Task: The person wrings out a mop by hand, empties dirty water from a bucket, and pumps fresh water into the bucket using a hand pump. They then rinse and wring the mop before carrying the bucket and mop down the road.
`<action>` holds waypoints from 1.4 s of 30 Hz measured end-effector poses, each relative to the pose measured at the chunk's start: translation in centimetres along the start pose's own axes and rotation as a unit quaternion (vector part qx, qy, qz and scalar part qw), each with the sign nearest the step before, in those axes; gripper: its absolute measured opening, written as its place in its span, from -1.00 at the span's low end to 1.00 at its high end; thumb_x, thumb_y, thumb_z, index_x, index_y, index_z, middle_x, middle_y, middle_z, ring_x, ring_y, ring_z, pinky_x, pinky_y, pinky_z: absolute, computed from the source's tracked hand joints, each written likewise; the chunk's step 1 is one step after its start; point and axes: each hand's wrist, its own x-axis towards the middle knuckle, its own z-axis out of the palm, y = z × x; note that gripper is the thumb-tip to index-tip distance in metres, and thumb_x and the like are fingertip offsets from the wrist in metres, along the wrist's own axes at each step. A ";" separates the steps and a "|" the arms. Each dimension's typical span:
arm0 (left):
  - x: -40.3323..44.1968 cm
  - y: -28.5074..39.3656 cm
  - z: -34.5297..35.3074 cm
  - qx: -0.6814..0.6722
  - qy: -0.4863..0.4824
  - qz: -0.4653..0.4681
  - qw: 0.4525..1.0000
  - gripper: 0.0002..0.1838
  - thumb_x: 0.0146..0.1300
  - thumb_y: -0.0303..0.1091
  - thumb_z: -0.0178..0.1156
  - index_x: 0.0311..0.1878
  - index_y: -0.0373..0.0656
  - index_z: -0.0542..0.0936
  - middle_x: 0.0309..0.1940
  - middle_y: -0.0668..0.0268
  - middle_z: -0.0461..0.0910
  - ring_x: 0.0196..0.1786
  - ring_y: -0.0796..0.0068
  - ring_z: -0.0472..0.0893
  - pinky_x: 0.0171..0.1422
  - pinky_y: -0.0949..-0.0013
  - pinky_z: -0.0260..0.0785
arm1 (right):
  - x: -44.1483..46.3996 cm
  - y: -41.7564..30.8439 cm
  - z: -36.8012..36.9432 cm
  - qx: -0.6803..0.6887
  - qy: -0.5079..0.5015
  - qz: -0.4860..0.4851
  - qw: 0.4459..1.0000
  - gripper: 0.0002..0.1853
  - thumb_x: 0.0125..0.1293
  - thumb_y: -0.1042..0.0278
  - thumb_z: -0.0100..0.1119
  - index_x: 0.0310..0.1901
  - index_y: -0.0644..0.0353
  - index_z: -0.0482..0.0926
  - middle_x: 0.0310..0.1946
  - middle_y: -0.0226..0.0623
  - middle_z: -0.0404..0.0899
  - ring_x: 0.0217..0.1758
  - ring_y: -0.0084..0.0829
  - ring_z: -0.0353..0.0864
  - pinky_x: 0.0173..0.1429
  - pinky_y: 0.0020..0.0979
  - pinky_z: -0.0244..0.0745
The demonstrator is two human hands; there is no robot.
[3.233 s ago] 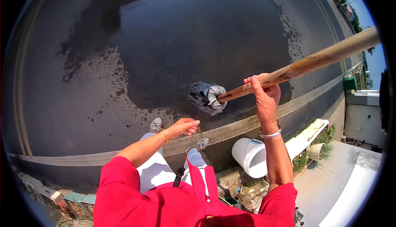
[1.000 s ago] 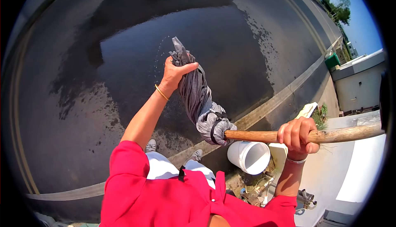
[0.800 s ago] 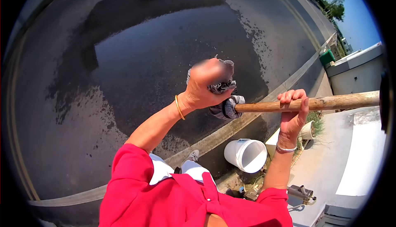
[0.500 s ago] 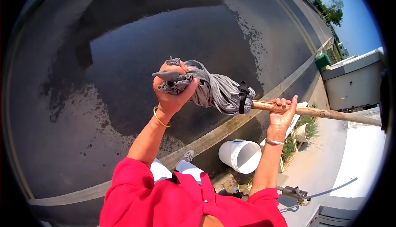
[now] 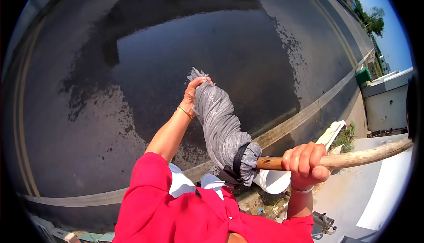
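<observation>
A mop spans the space between my hands, its grey cloth head (image 5: 221,121) twisted into a thick rope. My left hand (image 5: 194,91) is closed around the far end of the cloth strips, and loose tips poke out above the fingers. Around the wooden handle (image 5: 362,154) wraps my right hand (image 5: 304,163), knuckles up, a short way from the black band (image 5: 239,160) that binds the cloth. The handle runs off to the right edge of the view.
Below the mop head stands a white bucket (image 5: 273,182), partly hidden. A wide wet patch (image 5: 198,53) darkens the road ahead. A concrete kerb (image 5: 304,115) crosses diagonally. At right are a green bin (image 5: 363,76), a white wall (image 5: 384,106) and a metal fitting (image 5: 324,222).
The cloth head has gone from loosely gathered to tightly twisted. My right hand has turned over on the handle and come closer to me. The mop's banded end has swung down over the bucket.
</observation>
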 end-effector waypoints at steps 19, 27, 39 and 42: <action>2.0 -6.5 8.9 0.508 0.036 0.532 0.676 -0.72 -0.20 -0.43 0.37 -0.56 -0.20 0.39 -0.62 0.35 0.38 -0.50 0.49 0.39 -0.34 0.43 0.28 | 3.4 7.2 -18.0 -0.155 0.535 -0.195 0.807 -0.71 0.11 0.29 0.23 -0.58 0.09 0.30 -0.67 -0.41 0.34 -0.54 -0.52 0.36 -0.16 -0.42 0.36; 0.2 -8.1 -9.4 -0.152 0.138 0.194 0.959 -0.69 0.13 -0.06 0.08 -0.31 -0.14 0.51 -0.30 0.27 0.55 -0.14 0.29 0.52 0.04 0.18 0.34 | 3.3 2.7 -9.2 0.004 0.366 -0.184 0.912 -0.68 0.20 0.27 -0.03 -0.67 0.02 0.17 -0.74 -0.47 0.15 -0.59 -0.46 0.20 -0.11 -0.23 0.30; 0.9 -3.6 -0.7 0.053 0.062 -0.046 0.996 -0.89 0.01 -0.31 0.17 -0.45 -0.11 0.49 -0.53 0.34 0.53 -0.49 0.47 0.52 -0.31 0.37 0.45 | 0.2 0.3 -0.4 -0.031 -0.079 0.023 0.996 -0.78 -0.15 0.49 0.12 -0.72 0.11 0.26 -0.78 -0.41 0.36 -0.69 -0.42 0.35 -0.33 -0.30 0.35; 2.3 -2.1 2.4 0.116 0.019 -0.030 0.993 -0.91 0.02 -0.47 0.13 -0.39 -0.11 0.43 -0.52 0.35 0.48 -0.43 0.50 0.53 -0.25 0.41 0.46 | 0.3 1.4 0.5 -0.063 -0.091 0.044 0.993 -0.71 -0.15 0.47 0.16 -0.77 0.12 0.21 -0.80 -0.41 0.30 -0.72 -0.41 0.31 -0.41 -0.34 0.34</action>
